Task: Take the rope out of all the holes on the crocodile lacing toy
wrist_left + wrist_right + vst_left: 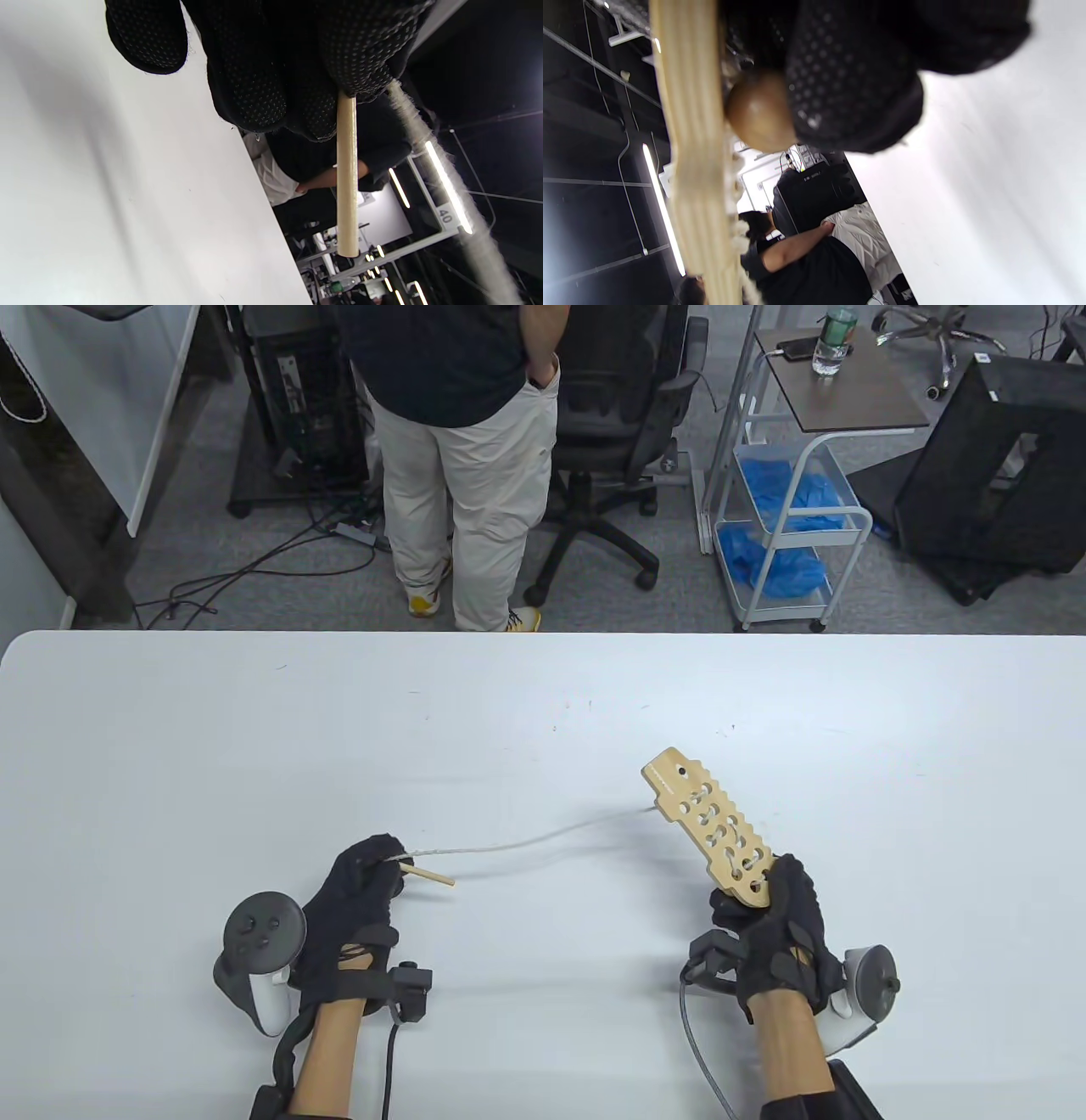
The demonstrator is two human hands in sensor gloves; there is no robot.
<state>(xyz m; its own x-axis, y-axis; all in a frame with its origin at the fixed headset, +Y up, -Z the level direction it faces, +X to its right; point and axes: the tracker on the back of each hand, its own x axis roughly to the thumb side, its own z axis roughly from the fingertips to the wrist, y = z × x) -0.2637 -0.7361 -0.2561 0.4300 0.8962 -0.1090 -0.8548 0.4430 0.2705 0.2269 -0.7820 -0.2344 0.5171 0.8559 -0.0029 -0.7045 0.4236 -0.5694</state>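
Observation:
The wooden crocodile lacing toy (708, 824) is held above the white table (543, 712), slanting up and away. My right hand (768, 912) grips its near end. Several of its holes still hold white rope. The rope (526, 841) runs from the toy's left side across to my left hand (373, 869), which pinches it beside its wooden needle tip (428, 875). In the left wrist view the needle (347, 178) sticks out from my fingers (271, 63) and the rope (449, 186) runs off beside it. In the right wrist view the toy's edge (698, 169) shows with a wooden bead (757, 112) under my fingers (857, 84).
A person (462, 432) stands just beyond the table's far edge, beside an office chair (619, 415). A wheeled cart (797, 466) with blue gloves and a bottle stands at the back right. Cables lie on the floor.

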